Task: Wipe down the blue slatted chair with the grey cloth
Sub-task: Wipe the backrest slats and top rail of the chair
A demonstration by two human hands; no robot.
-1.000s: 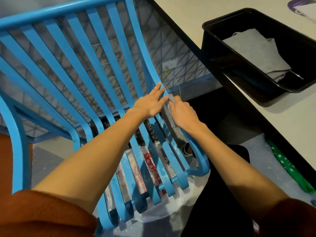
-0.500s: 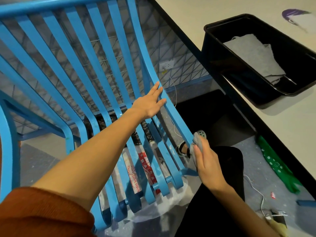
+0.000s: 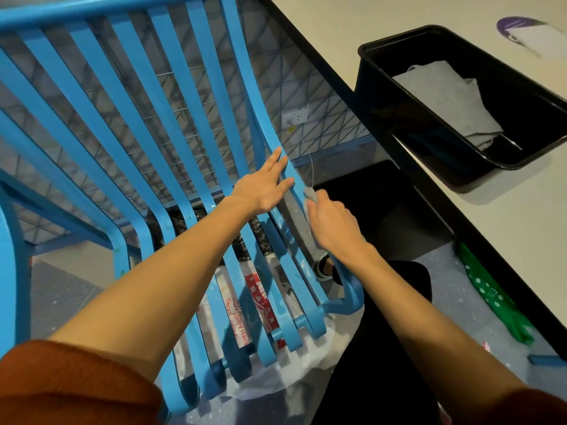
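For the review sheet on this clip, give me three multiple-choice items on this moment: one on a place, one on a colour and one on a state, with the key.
1. Where does the spare cloth lie?
A) in the black bin on the table
B) on the floor
C) over the chair back

2. What colour is the sleeve on the left arm?
A) green
B) rust orange
C) white

3. How is the left hand placed?
A) curled in a fist
B) flat, fingers straight, on the slats of the chair
C) gripping the bin

Key:
1 A: the grey fabric sits inside the bin's walls.
2 B: orange knit covers the near end of the arm.
3 B: the fingers lie straight along the slats, while the right hand grips the wiping cloth beside the outer slat.
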